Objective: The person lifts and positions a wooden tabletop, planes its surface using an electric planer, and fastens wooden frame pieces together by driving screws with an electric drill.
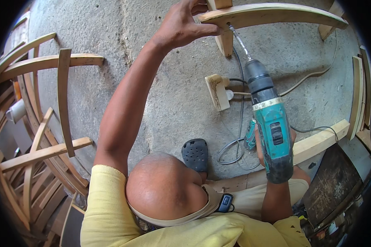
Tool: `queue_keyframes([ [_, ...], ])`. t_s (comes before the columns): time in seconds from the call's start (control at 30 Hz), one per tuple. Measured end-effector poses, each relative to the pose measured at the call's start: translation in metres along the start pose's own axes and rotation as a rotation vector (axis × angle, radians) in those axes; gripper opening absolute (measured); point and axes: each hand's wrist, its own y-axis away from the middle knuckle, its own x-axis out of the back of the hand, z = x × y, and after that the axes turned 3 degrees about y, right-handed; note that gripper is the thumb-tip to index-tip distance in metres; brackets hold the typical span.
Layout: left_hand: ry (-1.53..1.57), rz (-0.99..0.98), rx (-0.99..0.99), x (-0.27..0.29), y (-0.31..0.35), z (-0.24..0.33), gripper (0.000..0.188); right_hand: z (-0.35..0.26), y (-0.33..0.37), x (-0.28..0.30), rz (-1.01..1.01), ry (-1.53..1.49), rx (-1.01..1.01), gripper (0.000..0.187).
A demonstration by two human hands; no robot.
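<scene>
My right hand (259, 142) is wrapped round the grip of a teal and black power drill (275, 127), which points away from me. Its long drill bit (240, 42) meets the near side of a curved wooden piece (272, 15), close to that piece's left end. At this end my left hand (185, 25) grips the wood, thumb on the near side and fingers partly hidden beyond it. A shorter wooden post (224, 42) crosses under the curved piece there. Another wooden piece (331, 22) meets the right end.
A cream extension socket (217, 92) with plugs and cords lies on the concrete floor (152, 94). Curved wooden frames (64, 99) stack up at the left. At the right are more wooden strips (355, 96), a beam (321, 142) and a dark board (333, 185). My clog (195, 154) is nearby.
</scene>
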Motion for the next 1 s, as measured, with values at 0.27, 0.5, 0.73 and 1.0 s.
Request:
queue_keyframes([
  [0.27,0.025,-0.001,-0.008,0.0,0.0,0.0,0.084,-0.005,-0.005,0.002,-0.001,-0.005,-0.047,0.034],
  [0.5,-0.05,0.027,0.052,-0.003,0.002,0.01,0.083,-0.003,-0.006,0.003,-0.025,-0.031,-0.045,0.032],
  [0.73,-0.083,0.043,0.035,-0.003,0.003,0.009,0.081,0.0,-0.005,0.001,-0.017,-0.054,-0.051,0.032],
  [1.0,-0.092,0.052,0.036,-0.002,0.004,0.007,0.079,-0.001,-0.006,-0.001,0.005,-0.056,-0.068,0.036],
])
